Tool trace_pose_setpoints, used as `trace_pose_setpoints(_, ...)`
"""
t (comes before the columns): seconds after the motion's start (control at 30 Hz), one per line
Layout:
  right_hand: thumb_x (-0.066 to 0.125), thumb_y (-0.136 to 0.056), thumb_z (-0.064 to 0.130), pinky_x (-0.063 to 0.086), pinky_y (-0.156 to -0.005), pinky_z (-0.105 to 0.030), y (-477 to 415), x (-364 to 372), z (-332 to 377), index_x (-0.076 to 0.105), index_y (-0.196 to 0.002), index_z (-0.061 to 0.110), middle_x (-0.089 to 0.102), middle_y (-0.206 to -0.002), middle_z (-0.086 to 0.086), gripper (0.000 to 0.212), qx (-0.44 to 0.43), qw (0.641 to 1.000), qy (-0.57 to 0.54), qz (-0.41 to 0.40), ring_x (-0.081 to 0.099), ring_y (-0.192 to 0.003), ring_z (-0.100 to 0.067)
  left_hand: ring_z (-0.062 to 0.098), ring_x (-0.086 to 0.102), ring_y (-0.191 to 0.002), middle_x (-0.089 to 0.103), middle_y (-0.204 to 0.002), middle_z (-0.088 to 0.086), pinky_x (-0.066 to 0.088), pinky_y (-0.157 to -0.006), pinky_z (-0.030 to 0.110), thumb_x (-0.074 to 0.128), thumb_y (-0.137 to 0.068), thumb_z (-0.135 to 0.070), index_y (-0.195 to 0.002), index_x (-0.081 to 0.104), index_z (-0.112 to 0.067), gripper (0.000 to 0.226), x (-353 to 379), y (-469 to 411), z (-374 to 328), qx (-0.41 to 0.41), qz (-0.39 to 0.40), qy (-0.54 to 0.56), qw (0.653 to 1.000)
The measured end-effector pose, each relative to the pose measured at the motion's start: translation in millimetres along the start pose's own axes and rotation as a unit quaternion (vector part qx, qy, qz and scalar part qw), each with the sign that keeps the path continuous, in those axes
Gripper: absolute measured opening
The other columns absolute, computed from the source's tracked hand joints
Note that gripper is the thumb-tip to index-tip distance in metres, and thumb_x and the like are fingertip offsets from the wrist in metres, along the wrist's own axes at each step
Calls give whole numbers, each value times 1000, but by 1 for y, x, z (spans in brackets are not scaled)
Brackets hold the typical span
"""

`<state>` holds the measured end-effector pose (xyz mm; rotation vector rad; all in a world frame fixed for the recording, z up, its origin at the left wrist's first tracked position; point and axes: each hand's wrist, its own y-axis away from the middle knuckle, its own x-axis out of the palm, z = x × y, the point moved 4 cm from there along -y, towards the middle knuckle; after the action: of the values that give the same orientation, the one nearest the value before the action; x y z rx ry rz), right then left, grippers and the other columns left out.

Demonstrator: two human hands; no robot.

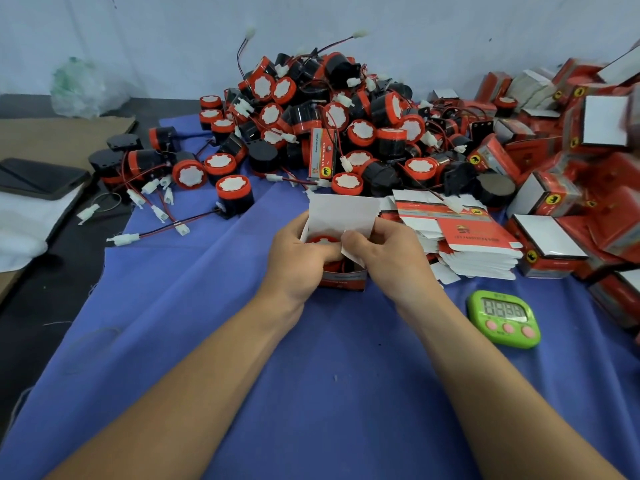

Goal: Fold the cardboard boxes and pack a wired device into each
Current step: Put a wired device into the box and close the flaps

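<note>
Your left hand [299,258] grips the left side of the box [343,280], which stands on the cloth [207,306] with its long axis upright and its mouth up. The device [323,240] sits inside, red face up. Your right hand [388,258] pinches a side flap [350,253]; the lid [343,213] rises at the far edge.

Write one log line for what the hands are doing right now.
left hand: holds box | right hand: pinches flap | device: inside box | lid: open
</note>
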<state>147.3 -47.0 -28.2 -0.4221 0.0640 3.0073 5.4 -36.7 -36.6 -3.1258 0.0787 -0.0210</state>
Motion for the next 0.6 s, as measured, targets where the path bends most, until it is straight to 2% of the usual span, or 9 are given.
trace_pose_setpoints(0.1,68,-85,28,59,-89,-51,-1,0,-2,77,-103,32,78,-97,9,21,0,1000,12,5,73,-96,-19,16,76,-97,80,-104,-2,58,-75,26,60,-79,10,-115,75,-24,52,-3,0,-3,-12,56,4,998)
trace_pose_setpoints(0.23,69,-93,17,60,-88,-39,-5,-4,-8,77,-99,35,78,-96,16,20,9,999,-14,30,74,-94,-9,29,74,-107,78,-115,8,60,-89,40,55,-70,-8,-122,75,-18,56,-13,-1,-8,-29,138,36,989)
trace_pose_setpoints(0.3,70,-95,13,61,-81,-29,-7,-8,-9,76,-94,35,78,-94,17,22,9,998,-40,37,75,-89,-3,35,69,-115,74,-125,14,57,-97,44,49,-77,-17,-130,71,-14,57,-19,-3,-10,-41,186,67,979)
trace_pose_setpoints(0.4,68,-96,9,59,-69,-16,-9,-11,-11,75,-95,34,79,-95,16,25,3,997,-69,46,74,-89,-2,42,59,-129,69,-134,15,40,-117,57,48,-101,-22,-137,65,-13,40,-29,-13,-6,-62,182,36,981)
trace_pose_setpoints(0.47,66,-98,7,58,-68,-15,-9,-10,-12,75,-96,33,79,-97,14,28,0,995,-85,55,75,-92,-3,33,63,-128,72,-132,9,45,-115,51,56,-103,-24,-136,65,-16,35,-28,-15,-2,-66,188,15,980)
trace_pose_setpoints(0.53,64,-98,6,60,-73,-19,-9,-10,-13,76,-100,31,79,-100,12,28,0,993,-102,63,75,-94,-6,23,69,-120,75,-126,2,56,-103,38,69,-93,-22,-134,67,-17,41,-24,-13,-1,-45,185,-9,982)
trace_pose_setpoints(0.6,62,-99,3,61,-82,-28,-8,-10,-13,77,-103,29,79,-103,9,31,6,990,-120,71,75,-98,-11,16,73,-111,77,-119,-4,61,-90,29,76,-91,-10,-130,70,-19,41,-21,-13,1,3,147,-54,988)
